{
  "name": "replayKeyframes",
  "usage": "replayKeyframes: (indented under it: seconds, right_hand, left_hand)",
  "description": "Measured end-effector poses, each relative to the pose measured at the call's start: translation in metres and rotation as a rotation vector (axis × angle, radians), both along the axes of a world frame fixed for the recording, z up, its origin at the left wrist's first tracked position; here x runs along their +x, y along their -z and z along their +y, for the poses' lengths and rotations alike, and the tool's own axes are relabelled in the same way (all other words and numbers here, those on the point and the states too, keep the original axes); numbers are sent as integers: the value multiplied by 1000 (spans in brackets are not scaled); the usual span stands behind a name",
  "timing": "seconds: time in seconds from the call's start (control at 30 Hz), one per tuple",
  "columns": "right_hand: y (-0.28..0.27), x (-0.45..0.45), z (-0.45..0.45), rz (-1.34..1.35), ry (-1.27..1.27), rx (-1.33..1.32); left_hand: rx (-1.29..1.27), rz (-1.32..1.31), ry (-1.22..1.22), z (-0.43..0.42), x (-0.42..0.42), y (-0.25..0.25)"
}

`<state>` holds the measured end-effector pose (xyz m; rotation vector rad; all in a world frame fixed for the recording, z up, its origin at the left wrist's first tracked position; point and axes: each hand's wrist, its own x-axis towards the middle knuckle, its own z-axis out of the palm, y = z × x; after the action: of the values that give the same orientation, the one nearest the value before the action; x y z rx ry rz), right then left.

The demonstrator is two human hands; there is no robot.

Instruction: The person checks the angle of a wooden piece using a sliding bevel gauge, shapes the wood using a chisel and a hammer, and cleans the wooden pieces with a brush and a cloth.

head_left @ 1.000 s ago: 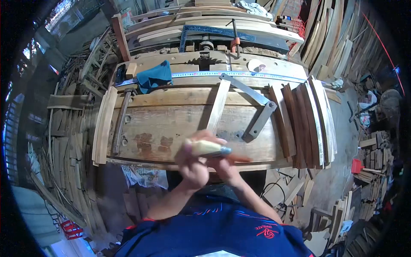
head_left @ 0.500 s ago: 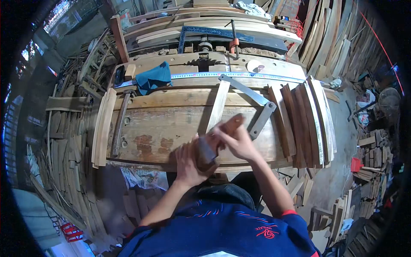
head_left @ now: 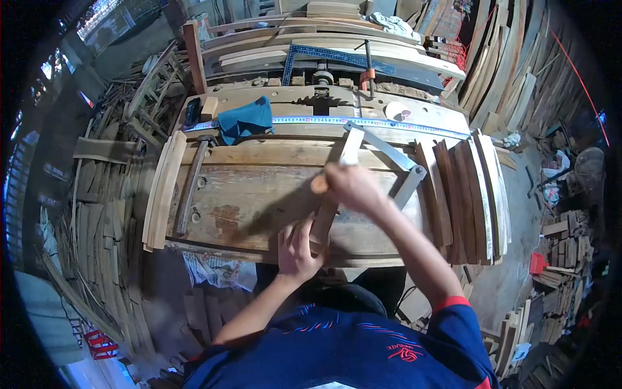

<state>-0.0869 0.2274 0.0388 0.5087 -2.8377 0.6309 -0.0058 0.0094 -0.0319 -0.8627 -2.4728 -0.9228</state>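
Observation:
My left hand (head_left: 298,249) is low on the workbench (head_left: 259,194), near its front edge. Its fingers close around the lower end of a brown wooden piece (head_left: 325,222), which slants up toward my right hand. Above it, my right hand (head_left: 356,188), blurred, is wrapped around a wooden handle whose round, pale end (head_left: 319,185) sticks out on the left. What joins to that handle is hidden by the hand. A pale wooden strip (head_left: 352,146) shows just beyond my right hand, meeting a hinged metal arm (head_left: 385,150).
Curved wooden slats (head_left: 453,194) stand on the bench's right end, more slats (head_left: 163,191) on its left. A long bar clamp (head_left: 193,191) lies at left. A teal cloth (head_left: 246,118), a measuring tape (head_left: 304,120) and a blue square (head_left: 340,52) are behind.
My right hand has moved up and away from the left, turning over the handle. The metal part seen between my hands earlier is out of sight. The view has shifted slightly.

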Motion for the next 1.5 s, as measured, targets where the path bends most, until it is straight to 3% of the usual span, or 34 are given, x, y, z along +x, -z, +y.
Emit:
replayKeyframes:
  seconds: [0.07,0.13,0.17,0.27,0.3,0.33,0.4,0.47,0.57,0.63,0.67,0.77,0.8,0.83,0.87,0.93,1.0,1.03,1.1,1.2,1.27,1.33,1.43,1.5]
  right_hand:
    - [-11,33,-25,-21,-189,-71]
    - [-24,49,-31,-183,-376,-361]
    - [-24,47,-25,-202,-403,-407]
    - [-18,28,7,-223,-358,-542]
    - [-2,18,24,-416,-37,-450]
    - [-39,11,31,-181,-42,-291]
    - [-43,-9,47,85,105,-17]
    - [-49,-7,39,-147,220,108]
    - [-37,28,-11,-253,1,-50]
    - [-59,44,-28,-353,-406,-364]
    - [-68,47,-32,-329,-477,-475]
    - [-61,32,6,-443,-398,-588]
    - [-59,29,17,-419,-226,-652]
    - [-64,17,27,-456,5,-508]
    - [-59,11,35,-232,220,-362]
    - [-58,-2,41,1,277,33]
    - [-57,-6,25,-145,194,163]
    - [-56,-1,5,-253,179,106]
    - [-54,15,-27,-342,-75,-57]
    - [-28,7,-35,-219,-499,-519]
    - [-24,-7,1,-201,-325,-557]
    - [-17,-24,42,-301,145,-555]
    - [-44,-29,44,54,292,-21]
    - [-24,-26,21,-83,326,170]
  left_hand:
    - [-29,46,-4,-2,-1,7]
    - [-37,14,-5,-4,1,8]
    - [-37,-86,-23,-3,3,7]
    - [43,-4,38,-6,0,12]
    - [59,-21,24,-4,1,3]
    - [67,-17,27,-4,2,3]
    - [90,-5,24,-2,2,7]
    - [73,-4,33,-6,3,8]
    - [33,-20,81,-6,0,-6]
    - [-7,-108,53,-11,2,5]
    - [-37,-170,46,-13,2,3]
    - [-41,-211,65,-30,-3,-8]
    - [-31,-221,43,-36,-6,-13]
    - [-17,-229,18,-39,-11,-17]
    - [-2,-241,-10,-41,-14,-23]
    - [48,-260,-3,-43,-24,-31]
    - [-112,-161,-133,-45,-29,-31]
    - [-143,-152,-144,-47,-36,-26]
    - [-95,-213,-111,-49,-47,-28]
    - [-87,-94,-111,-49,-51,-12]
    - [-54,-49,-116,-45,-46,-14]
    - [-4,3,-97,-42,-46,-18]
    - [14,-47,-76,-38,-46,-29]
    - [-22,-30,-81,-37,-49,-24]
